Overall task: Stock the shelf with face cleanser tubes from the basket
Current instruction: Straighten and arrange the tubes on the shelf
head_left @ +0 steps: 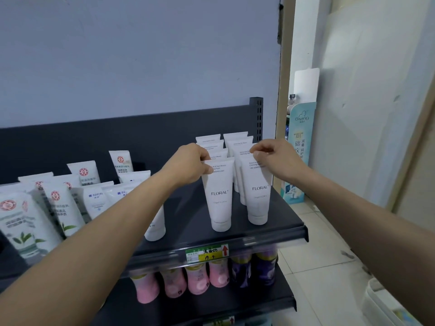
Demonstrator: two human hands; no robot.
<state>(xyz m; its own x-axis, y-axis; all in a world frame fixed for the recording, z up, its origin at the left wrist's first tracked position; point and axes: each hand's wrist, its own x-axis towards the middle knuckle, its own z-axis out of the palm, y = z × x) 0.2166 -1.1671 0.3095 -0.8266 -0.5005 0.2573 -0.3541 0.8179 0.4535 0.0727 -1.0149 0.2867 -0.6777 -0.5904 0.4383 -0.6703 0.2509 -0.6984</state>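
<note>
Left hand (191,164) fingers pinch the crimped top of a white plastic FLORAL cleanser tube (220,196), right hand (276,158) fingers likewise pinch the neighbouring white tube (259,196), apparently steadying both cap-down, labels outward, heading two rows near the front right corner of the dark metal shelf (286,222).

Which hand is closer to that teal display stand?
Right. The right hand pinches the front-right tube just left of the stand; the left hand grips the front-left tube, farther away.

We see a yellow-and-green price label (207,254) with a red arrow, under it a row of pink bottles (197,280) with purple bottles (264,267) just beside them on the right, and farther right a teal display stand (299,128) upright on the pale tiled floor (313,278).
</note>
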